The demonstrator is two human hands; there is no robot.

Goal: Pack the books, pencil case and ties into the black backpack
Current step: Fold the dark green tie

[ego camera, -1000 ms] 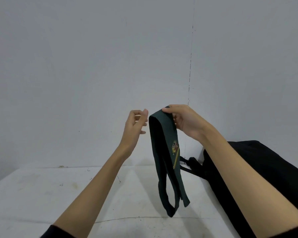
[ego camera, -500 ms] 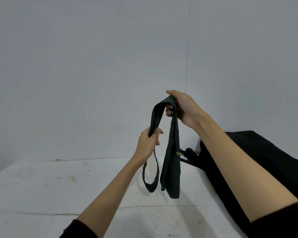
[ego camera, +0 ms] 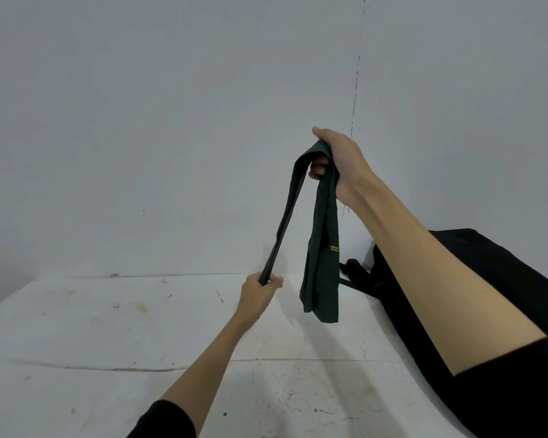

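A dark green tie (ego camera: 322,254) with thin yellow stripes hangs folded in the air above the table. My right hand (ego camera: 339,159) grips its upper fold, raised high. My left hand (ego camera: 260,295) grips the narrow end lower down and to the left, so that strand runs taut between the two hands. The wide end dangles freely below my right hand. The black backpack (ego camera: 500,279) lies on the table at the right, partly hidden behind my right forearm. No books or pencil case are in view.
A worn white table (ego camera: 108,336) stretches below, meeting a plain grey wall (ego camera: 140,121) at the back. A black strap (ego camera: 355,273) of the backpack sticks out to the left, just behind the hanging tie.
My left hand has slid down the narrow strand and pulled it taut to the lower left. My right hand stays raised with the fold; the wide end hangs shorter than a second ago.
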